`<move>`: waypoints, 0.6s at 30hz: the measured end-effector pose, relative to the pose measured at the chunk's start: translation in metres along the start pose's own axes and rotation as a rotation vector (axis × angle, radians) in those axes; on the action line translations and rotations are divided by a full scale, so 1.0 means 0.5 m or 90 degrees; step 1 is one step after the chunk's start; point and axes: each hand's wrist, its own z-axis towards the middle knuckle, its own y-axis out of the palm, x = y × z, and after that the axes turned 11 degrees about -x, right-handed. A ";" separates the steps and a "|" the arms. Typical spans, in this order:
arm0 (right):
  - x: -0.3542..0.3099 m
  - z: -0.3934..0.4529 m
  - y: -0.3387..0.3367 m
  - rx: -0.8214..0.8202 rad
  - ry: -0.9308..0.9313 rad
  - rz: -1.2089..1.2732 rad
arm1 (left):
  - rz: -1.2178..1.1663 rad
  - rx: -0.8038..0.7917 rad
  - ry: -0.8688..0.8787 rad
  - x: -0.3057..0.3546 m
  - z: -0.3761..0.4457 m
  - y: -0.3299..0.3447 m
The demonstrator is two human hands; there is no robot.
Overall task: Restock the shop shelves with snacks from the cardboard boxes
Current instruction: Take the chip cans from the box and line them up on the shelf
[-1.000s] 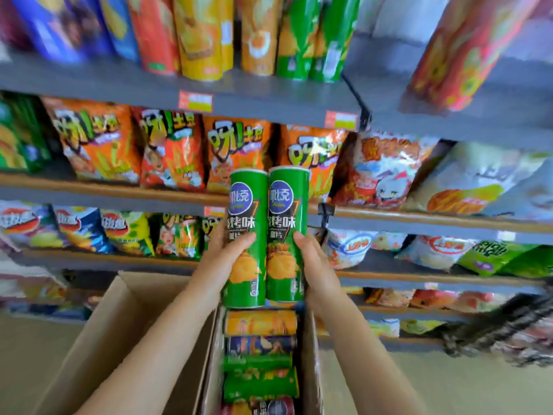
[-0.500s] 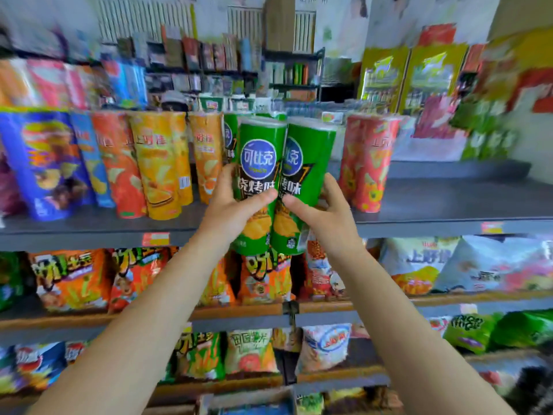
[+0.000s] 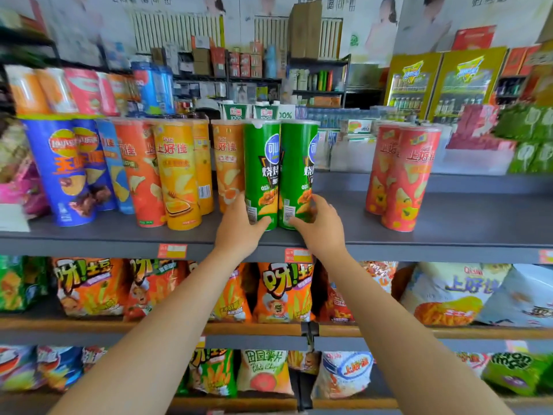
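My left hand [image 3: 241, 227] is wrapped round the base of the left green can [image 3: 261, 175], and my right hand [image 3: 321, 224] grips the base of the right green can [image 3: 297, 173]. Both cans stand upright and touching, near the front edge of the top shelf [image 3: 449, 232]. They look light, stiff and smooth-walled to me, so I'm holding low where a tall tube is least likely to tip, and I reckon a hard squeeze could dent them. Orange cans [image 3: 176, 175] sit just to the left, red cans [image 3: 401, 178] well apart to the right, bare shelf between. Below, the middle shelf [image 3: 463, 332] carries soft orange bags [image 3: 282, 292]. No cardboard box is in view.
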 end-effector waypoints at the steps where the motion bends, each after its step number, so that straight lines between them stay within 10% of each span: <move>1: 0.004 -0.003 0.006 0.010 0.006 -0.027 | 0.028 0.010 -0.018 -0.009 0.005 0.004; 18: -0.029 0.037 0.020 -0.053 0.159 -0.030 | 0.091 0.076 -0.085 0.003 -0.005 0.019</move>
